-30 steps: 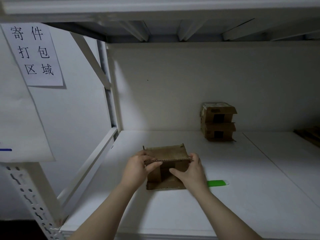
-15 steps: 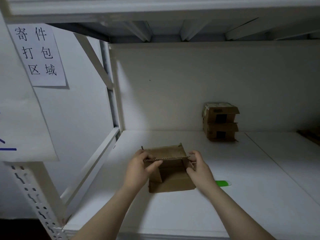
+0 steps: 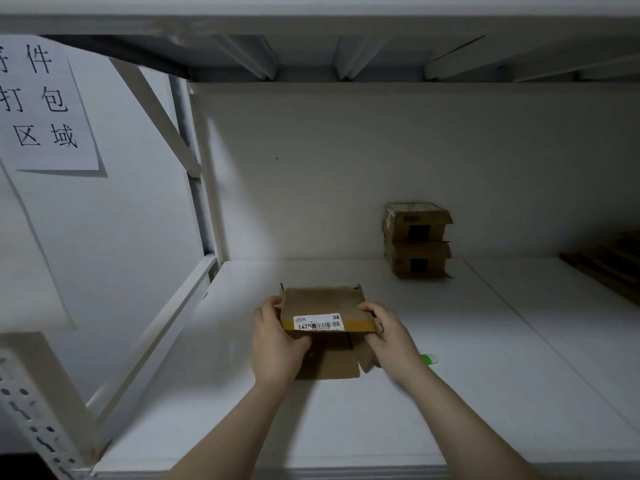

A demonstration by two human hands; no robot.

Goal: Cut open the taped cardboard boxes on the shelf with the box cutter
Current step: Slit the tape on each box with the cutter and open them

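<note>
– Looking down through the head camera: what are the hands doing?

– Both are holding a small cardboard box (image 3: 325,306) near the front of the white shelf board (image 3: 485,393). The left hand (image 3: 277,344) is gripping the box's left side, with the fingers curling behind the edge and the thumb lying across the front under the top panel. The right hand (image 3: 391,337) is clasping the right side, its fingers wrapping the upper corner.

– How is the box sitting?

– Its brown top panel is facing the camera. A white barcode label (image 3: 318,322) is running along the panel's near edge, over a yellowish strip. A loose flap is sticking out at the lower right, beside the right wrist. I cannot tell whether the bottom is resting on the board.

– Where is the cutter lying?

– The green box cutter (image 3: 428,359) is lying flat on the board just right of the right hand, mostly hiding behind it and apart from both hands.

– And the other boxes?

– A stack of two taped boxes (image 3: 417,240) is standing against the back wall, well apart from the hands, with dark tape showing on each front. Flattened cardboard (image 3: 609,268) is lying at the far right edge. A paper sign (image 3: 45,102) with printed characters is hanging on the left.
</note>
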